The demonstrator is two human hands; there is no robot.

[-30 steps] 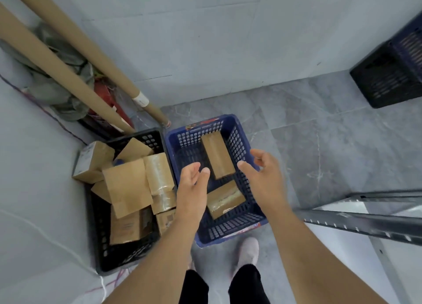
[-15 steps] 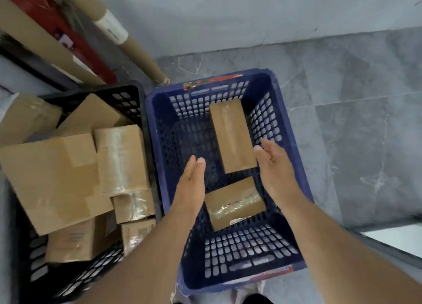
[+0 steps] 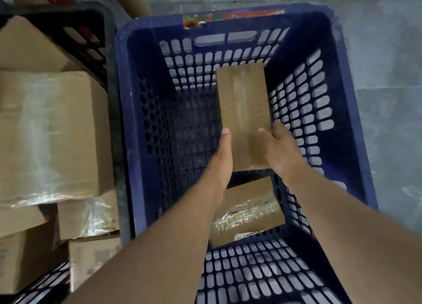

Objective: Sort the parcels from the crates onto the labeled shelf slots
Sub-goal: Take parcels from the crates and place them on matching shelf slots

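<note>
Both forearms are extended forward and down into 1 blue perforated plastic crate (image 3: 124, 111). The left hand (image 3: 222, 153) is laid with straight fingers against the left long edge of 1 long brown cardboard parcel (image 3: 243, 102). The right hand (image 3: 282, 149) is curled round the parcel's right edge, with the thumb set on the top face. The parcel is thus clamped between the 2 hands at its near end, inside the crate and toward the right wall. Whether its far end rests on the crate bottom cannot be told.

2 parcels are counted in this crate. The second, 1 shorter brown cardboard parcel banded with clear tape (image 3: 247, 209), lies flat below the wrists.

1 black perforated plastic crate (image 3: 100, 32) stands touching on the left. At least 5 brown cardboard boxes (image 3: 50, 130) are stacked in it, some cut by the frame edge.
</note>
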